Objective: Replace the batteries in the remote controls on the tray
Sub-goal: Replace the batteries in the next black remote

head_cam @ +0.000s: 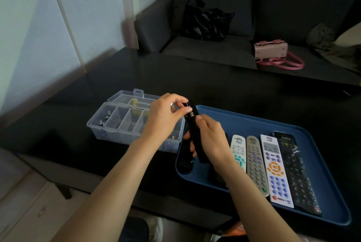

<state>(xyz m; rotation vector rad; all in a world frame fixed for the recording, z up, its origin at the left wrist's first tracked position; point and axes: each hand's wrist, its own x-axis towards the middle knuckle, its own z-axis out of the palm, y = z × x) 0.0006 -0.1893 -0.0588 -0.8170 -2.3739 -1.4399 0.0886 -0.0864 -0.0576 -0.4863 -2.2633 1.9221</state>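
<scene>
— While the right hand (210,138) wraps its fingers round the black remote (195,132), what's the left hand (166,116) doing?
— Pinching at the remote's top end, fingertips narrow; whether a battery sits between them, I can't tell.
— Where's the remote?
— Lifted over the near-left part of the blue tray (330,198). Four more remotes (273,167) lie side by side on the tray's right half.
— Batteries?
— Some in the clear compartment box (117,124), lid open, just left of the tray

A compartment box (125,124) sat on the table (195,77), touching the tray's (293,124) left edge; four remotes (273,167) lay side by side along its right edge.
</scene>
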